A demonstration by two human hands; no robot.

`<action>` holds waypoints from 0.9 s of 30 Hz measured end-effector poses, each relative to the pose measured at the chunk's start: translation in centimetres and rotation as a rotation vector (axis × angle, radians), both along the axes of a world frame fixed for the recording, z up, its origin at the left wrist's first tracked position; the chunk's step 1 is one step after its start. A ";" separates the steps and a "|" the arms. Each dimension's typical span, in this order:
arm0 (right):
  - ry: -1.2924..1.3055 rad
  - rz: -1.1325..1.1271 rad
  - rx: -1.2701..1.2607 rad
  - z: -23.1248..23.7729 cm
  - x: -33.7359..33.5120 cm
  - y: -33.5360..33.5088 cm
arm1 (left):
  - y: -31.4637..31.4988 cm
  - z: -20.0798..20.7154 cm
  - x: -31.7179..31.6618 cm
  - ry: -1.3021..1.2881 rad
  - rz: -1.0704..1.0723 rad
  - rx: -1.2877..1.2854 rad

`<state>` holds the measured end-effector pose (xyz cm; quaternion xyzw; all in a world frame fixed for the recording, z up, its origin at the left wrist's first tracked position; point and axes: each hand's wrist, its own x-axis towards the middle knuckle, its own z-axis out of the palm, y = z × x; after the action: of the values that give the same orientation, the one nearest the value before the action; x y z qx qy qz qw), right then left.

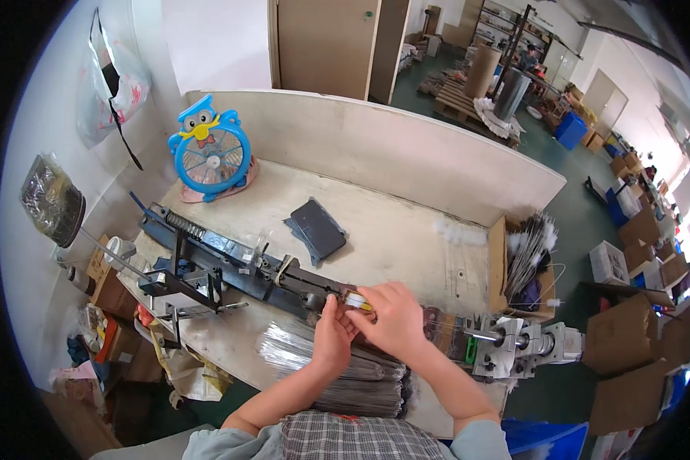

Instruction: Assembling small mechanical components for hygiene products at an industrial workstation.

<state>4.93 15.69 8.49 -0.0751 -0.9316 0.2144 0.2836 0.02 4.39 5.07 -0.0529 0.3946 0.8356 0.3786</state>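
My right hand [395,318] is closed around a small yellow-and-white piece [357,300], whose exact kind I cannot make out. Close beside it, my left hand [333,336] has its thumb and fingers pinched together; whatever is between them is too small to tell. Both hands are over the near side of a long dark metal fixture [230,249], which runs from the upper left of the bench toward its middle. Below the hands lies a thick bundle of thin metal rods [360,383], partly hidden by my forearms.
A blue cartoon-shaped fan [213,157] stands at the back left of the bench [395,222]. Near the middle rests a dark flat rectangular object [320,228]. To the right are a cardboard box [497,264] of thin rods and a metal spindle device [525,345]. A black lever frame [178,285] juts out left.
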 end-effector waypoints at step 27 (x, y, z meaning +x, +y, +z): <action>-0.004 0.078 0.100 -0.2 0.2 0.7 | 0.5 -1.6 0.3 0.024 0.069 0.085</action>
<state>5.17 16.34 8.34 -0.0248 -0.9440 0.1784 0.2766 0.29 4.92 3.50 -0.0403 0.3611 0.8648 0.3466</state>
